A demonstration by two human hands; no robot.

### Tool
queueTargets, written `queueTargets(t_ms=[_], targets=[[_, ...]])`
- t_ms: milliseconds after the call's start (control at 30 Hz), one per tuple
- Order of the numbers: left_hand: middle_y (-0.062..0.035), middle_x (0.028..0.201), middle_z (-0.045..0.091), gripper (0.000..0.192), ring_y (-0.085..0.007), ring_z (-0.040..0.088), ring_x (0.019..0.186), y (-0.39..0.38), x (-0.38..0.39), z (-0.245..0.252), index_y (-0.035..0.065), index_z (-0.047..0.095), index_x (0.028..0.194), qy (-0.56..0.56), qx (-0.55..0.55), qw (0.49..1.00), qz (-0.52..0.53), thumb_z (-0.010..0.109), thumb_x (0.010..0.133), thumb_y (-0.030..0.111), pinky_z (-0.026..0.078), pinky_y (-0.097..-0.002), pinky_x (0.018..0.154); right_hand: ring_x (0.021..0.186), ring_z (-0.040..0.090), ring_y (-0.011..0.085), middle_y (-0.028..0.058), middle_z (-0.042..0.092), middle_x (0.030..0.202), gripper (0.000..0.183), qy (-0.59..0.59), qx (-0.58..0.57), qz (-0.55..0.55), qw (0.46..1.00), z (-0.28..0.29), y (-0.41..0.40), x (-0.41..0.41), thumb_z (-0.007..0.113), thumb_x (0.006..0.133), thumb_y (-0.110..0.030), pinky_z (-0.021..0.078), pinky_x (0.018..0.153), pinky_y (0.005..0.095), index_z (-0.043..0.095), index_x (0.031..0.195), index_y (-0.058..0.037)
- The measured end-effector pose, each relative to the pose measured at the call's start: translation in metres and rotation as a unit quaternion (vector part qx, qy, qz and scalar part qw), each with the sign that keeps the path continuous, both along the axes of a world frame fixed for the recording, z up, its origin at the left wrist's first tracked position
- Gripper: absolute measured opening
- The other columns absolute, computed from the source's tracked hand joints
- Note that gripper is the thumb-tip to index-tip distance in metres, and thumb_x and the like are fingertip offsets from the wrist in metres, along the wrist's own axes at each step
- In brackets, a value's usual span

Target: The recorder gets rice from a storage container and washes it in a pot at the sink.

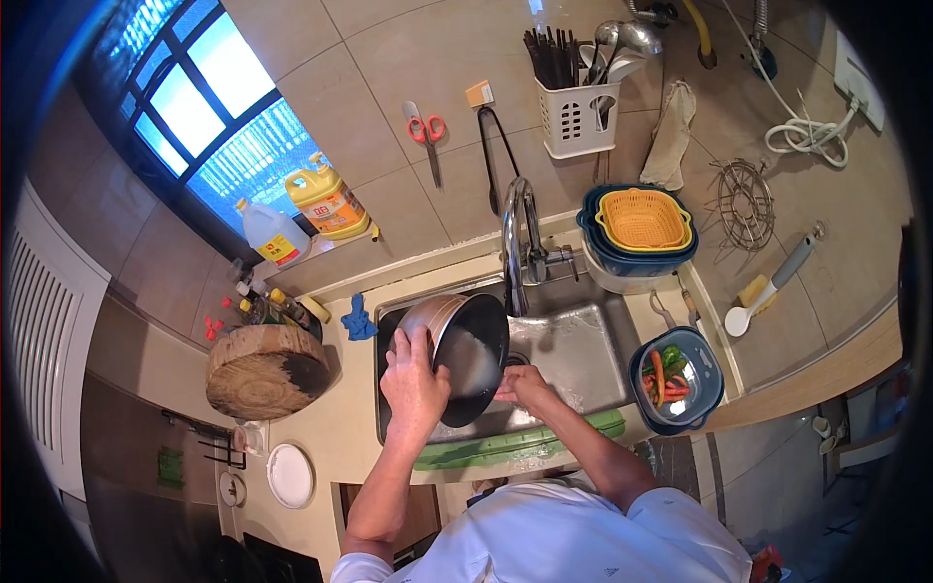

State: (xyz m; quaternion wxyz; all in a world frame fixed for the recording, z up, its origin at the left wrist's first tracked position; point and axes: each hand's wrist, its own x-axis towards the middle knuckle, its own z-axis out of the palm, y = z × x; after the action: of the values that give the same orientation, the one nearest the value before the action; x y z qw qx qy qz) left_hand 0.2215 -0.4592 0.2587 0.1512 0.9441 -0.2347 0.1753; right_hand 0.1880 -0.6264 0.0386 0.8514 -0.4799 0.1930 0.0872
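Observation:
A round metal pot (472, 357) with a dark inside is tilted on its side over the sink (583, 350), its mouth turned to the right. Whitish contents, perhaps rice in cloudy water, lie inside. My left hand (415, 379) grips the pot's left side, with the thumb near the rim. Just right of the pot's lower rim is my right hand (523, 388), its fingers by the rim; whether they touch it is unclear. The drain lies partly behind this hand. Above the sink stands a chrome faucet (516, 248), its spout near the pot's upper right edge.
Right of the sink is a blue basin (678, 379) with peppers. Stacked baskets (645, 218) stand behind it. A wooden chopping block (266, 372), bottles and a blue cloth (358, 318) lie to the left. A green strip (521, 444) runs along the sink's front edge.

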Motion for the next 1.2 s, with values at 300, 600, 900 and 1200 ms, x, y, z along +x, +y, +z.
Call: queueTargets(t_ms=[300, 600, 900, 1200], targets=[[-0.0319, 0.132, 0.048, 0.07, -0.0488, 0.06, 0.099, 0.0, 0.001, -0.001, 0.0059, 0.047, 0.13, -0.011, 0.018, 1.0, 0.0, 0.072, 0.065, 0.006, 0.057, -0.0488, 0.07, 0.086, 0.068, 0.0229, 0.0136, 0.065, 0.093, 0.02, -0.008, -0.005, 0.01, 1.0, -0.002, 0.003, 0.005, 0.039, 0.091, 0.002, 0.0597, 0.078, 0.0354, 0.057, 0.085, -0.0004], [-0.0309, 0.131, 0.049, 0.07, -0.0475, 0.06, 0.099, 0.0, -0.001, 0.005, 0.007, 0.048, 0.129, -0.006, 0.015, 1.0, 0.007, 0.073, 0.064, 0.006, 0.056, -0.0492, 0.071, 0.077, 0.065, 0.0212, 0.012, 0.063, 0.088, 0.021, -0.003, 0.011, -0.002, 1.0, 0.0, 0.008, 0.009, 0.039, 0.089, 0.004, 0.0604, 0.076, 0.0347, 0.058, 0.081, 0.0006], [-0.0315, 0.132, 0.048, 0.071, -0.0492, 0.06, 0.099, 0.0, -0.003, 0.009, 0.0077, 0.047, 0.131, -0.021, 0.018, 1.0, 0.006, 0.073, 0.064, 0.004, 0.055, -0.05, 0.073, 0.09, 0.069, 0.0249, 0.0156, 0.067, 0.1, 0.024, -0.005, 0.012, 0.018, 1.0, -0.005, 0.009, 0.013, 0.039, 0.094, 0.003, 0.0585, 0.083, 0.0359, 0.063, 0.098, 0.0039], [-0.0324, 0.132, 0.049, 0.072, -0.0503, 0.059, 0.101, -0.003, -0.005, 0.014, 0.0085, 0.046, 0.13, -0.015, 0.024, 1.0, 0.006, 0.074, 0.064, 0.005, 0.055, -0.0511, 0.075, 0.09, 0.068, 0.0242, 0.0143, 0.067, 0.101, 0.026, 0.001, 0.017, 0.022, 1.0, 0.006, 0.009, 0.014, 0.039, 0.095, 0.0, 0.0577, 0.085, 0.0361, 0.063, 0.105, 0.0045]])
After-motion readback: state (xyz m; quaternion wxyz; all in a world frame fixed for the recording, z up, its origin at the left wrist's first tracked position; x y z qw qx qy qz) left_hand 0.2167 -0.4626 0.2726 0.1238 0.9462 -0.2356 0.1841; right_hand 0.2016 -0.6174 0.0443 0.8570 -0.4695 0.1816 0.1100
